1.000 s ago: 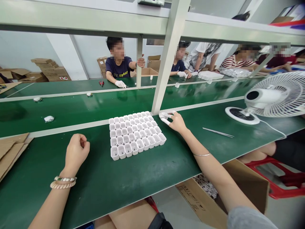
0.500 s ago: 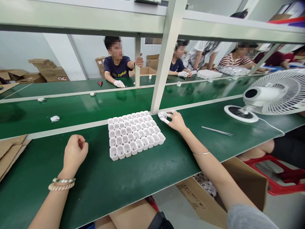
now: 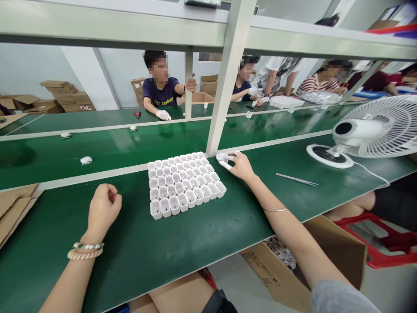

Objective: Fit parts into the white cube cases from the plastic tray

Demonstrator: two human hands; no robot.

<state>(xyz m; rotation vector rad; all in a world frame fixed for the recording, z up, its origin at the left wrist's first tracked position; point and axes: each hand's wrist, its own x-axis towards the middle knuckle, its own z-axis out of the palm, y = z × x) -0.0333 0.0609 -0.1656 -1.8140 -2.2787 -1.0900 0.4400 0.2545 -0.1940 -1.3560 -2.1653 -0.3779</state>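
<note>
Several small white open-topped cups (image 3: 187, 182) stand upright in close rows on the green table. To their left, my left hand (image 3: 103, 206) hovers or rests with its fingers curled in; no object shows in it. My right hand (image 3: 240, 166) is to the right of the cups, by the foot of the pale post. White covers sit on its fingertips, and these close around a small white object (image 3: 223, 157) whose kind I cannot make out. Metal tweezers (image 3: 296, 179) lie on the table right of this hand.
A green conveyor belt (image 3: 107, 148) behind the cups carries small white pieces (image 3: 86, 161). The post (image 3: 224, 87) rises to an overhead shelf. A white fan (image 3: 355, 126) stands at right, flat cardboard (image 3: 16, 204) at left, an open carton (image 3: 276, 269) below. Several co-workers sit opposite.
White pieces on the belt have moved to the right. A co-worker across the belt has raised a gloved hand. Both my hands have stayed almost still.
</note>
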